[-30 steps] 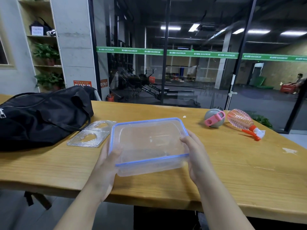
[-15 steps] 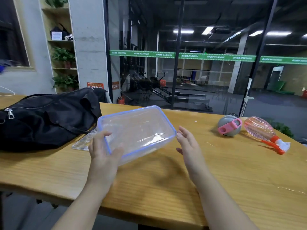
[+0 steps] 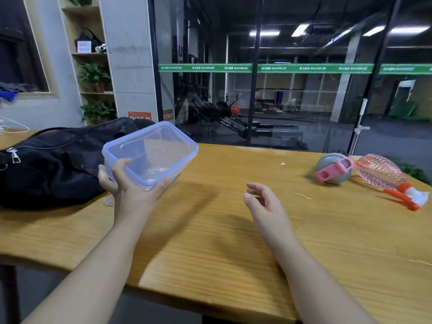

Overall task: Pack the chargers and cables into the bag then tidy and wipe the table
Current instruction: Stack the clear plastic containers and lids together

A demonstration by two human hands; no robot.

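Sitting on the wooden table [image 3: 233, 230] at about 9 o'clock is the black duffel bag [image 3: 51, 167]. Just right of it, lifted and tilted, is the clear blue-rimmed food container [image 3: 154, 150], gripped at its near corner by the left hand [image 3: 127, 190]. Right hand [image 3: 264, 202] at 3 o'clock hovers loose, holding nothing.

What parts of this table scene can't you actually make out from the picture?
Head view only:
- Inside of the black bag: closed fabric hides it.
- Ribbed clear lid: mostly behind the left hand and its clear container.
- Shelf label: too small to read.
- Table: its left and right ends are cut off.
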